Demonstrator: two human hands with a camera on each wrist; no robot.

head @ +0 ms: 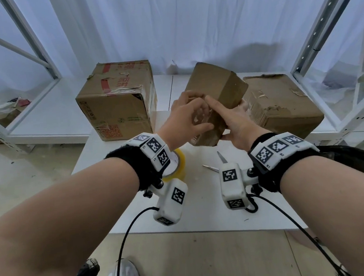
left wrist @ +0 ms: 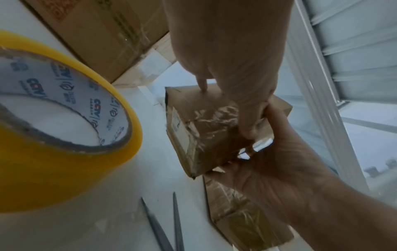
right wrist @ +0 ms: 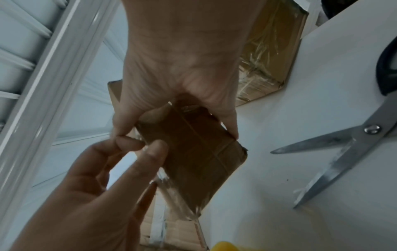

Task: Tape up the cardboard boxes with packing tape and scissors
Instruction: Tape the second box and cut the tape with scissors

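Box (head: 214, 96) held tilted above tabletop (head: 206, 210), gripped underneath by right hand (head: 236, 120); left hand (head: 188, 115) with fingers spread, fingertips on taped side. Tape (head: 174, 166) and scissors (right wrist: 335, 147), blades apart, lying below.

Both bare forearms reach forward, hands meeting in front of the chest.

The left hand (head: 187, 117) has its fingers loosely curled, thumb and forefinger apparently pinching, though what they pinch is unclear. The right hand (head: 229, 121) grips from beneath, thumb and fingers wrapped, index finger (head: 214, 104) stretched straight out. Each wrist wears a black band with white marker blocks.
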